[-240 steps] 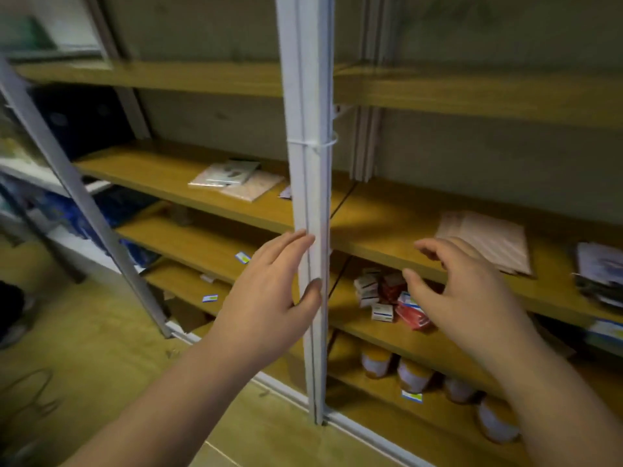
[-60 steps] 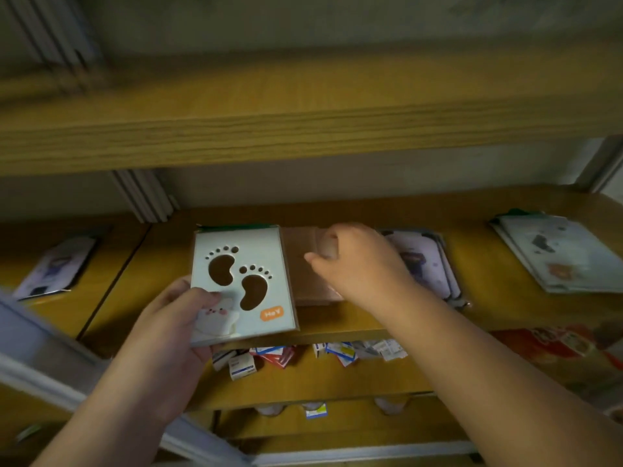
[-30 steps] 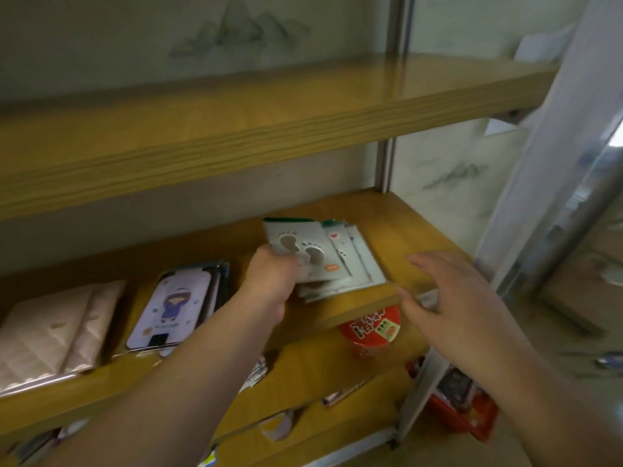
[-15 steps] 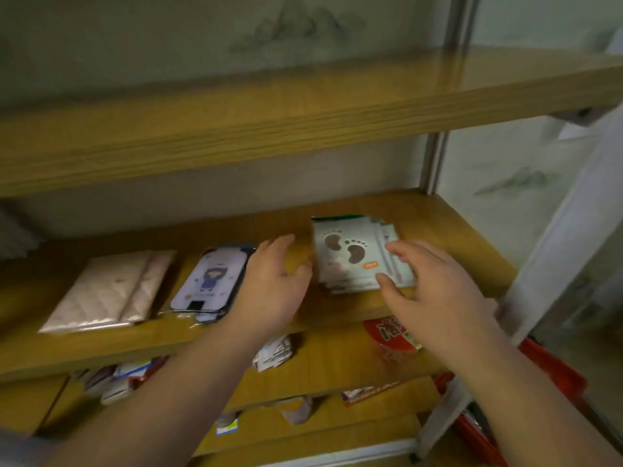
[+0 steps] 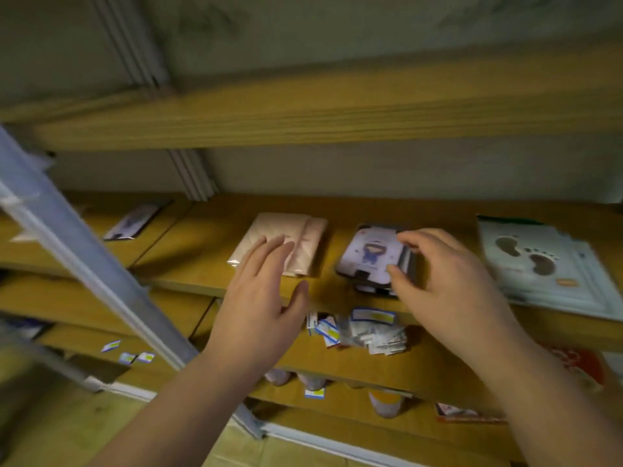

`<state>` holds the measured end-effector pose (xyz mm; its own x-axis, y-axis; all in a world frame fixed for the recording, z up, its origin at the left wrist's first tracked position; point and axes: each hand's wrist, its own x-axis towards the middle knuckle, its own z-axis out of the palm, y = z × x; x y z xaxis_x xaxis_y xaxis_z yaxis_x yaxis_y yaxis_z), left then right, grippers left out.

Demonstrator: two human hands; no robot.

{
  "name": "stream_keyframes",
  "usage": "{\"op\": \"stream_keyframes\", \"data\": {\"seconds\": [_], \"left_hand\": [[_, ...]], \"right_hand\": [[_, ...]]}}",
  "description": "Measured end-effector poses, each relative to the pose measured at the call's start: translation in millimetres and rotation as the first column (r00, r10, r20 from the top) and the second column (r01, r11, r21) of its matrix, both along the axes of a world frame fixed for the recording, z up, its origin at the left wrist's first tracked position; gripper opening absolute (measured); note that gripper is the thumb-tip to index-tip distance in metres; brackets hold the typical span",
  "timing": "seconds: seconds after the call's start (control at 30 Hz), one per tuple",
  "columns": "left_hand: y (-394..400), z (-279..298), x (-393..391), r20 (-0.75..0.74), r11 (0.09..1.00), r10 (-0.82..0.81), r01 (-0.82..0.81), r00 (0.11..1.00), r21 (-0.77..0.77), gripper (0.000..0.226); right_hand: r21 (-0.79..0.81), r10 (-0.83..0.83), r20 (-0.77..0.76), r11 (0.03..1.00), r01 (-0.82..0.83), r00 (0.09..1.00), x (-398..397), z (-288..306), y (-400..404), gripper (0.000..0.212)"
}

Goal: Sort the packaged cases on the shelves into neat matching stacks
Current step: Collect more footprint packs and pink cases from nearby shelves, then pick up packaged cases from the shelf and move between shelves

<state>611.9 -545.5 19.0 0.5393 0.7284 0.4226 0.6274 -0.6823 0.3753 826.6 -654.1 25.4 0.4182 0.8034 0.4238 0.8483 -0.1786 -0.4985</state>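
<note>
On the middle wooden shelf three groups of packaged cases lie side by side. The stack of pale pink quilted cases in clear wrap lies furthest left, the stack of dark-edged cases with a lilac cartoon-figure card on top lies in the middle, and the stack of pale green packets printed with two footprints lies well to the right, slightly fanned out. The right hand curls over the right side of the cartoon-figure stack, thumb at its near corner and fingertips at its far edge, apparently gripping it, though blur hides the exact contact. The left hand hangs open with fingers straight and spread, its fingertips over the near edge of the pink stack; whether it touches cannot be told. Further left on the same shelf level lies a single flat dark-backed packet. On the shelf below sits a loose heap of small white, blue and red boxes. A grey-white metal upright slants across the left foreground.
</note>
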Motion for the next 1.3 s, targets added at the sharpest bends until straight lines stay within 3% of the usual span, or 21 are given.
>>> {"op": "stream_keyframes", "data": {"seconds": [0.33, 0.5, 0.67, 1.0, 1.3], "left_hand": [[49.5, -9.1, -202.7, 0.092, 0.988, 0.144, -0.138, 0.985, -0.065, 0.052], [83.0, -9.0, -315.8, 0.073, 0.977, 0.212, -0.210, 0.974, -0.043, 0.057], [115.3, -3.5, -391.9, 0.054, 0.967, 0.248, -0.244, 0.967, -0.077, 0.062], [188.6, -16.8, -442.9, 0.106, 0.955, 0.286, -0.273, 0.953, -0.117, 0.061], [289.0, -14.9, -458.1, 0.113, 0.942, 0.333, -0.327, 0.936, -0.072, 0.061]], "right_hand": [[-0.002, 0.098, 0.007, 0.995, -0.098, 0.995, -174.4, 5.5, 75.1, 0.045], [0.027, 0.132, 0.022, 0.991, -0.133, 0.991, -277.3, 4.7, 122.3, 0.045], [-0.042, 0.180, 0.045, 0.983, -0.178, 0.983, -361.2, 5.8, 159.7, 0.046], [-0.088, 0.351, 0.074, 0.935, -0.344, 0.934, -450.3, -2.4, 242.4, 0.047], [-0.077, 0.341, 0.107, 0.939, -0.334, 0.934, -480.1, 8.0, 354.9, 0.047]]}}
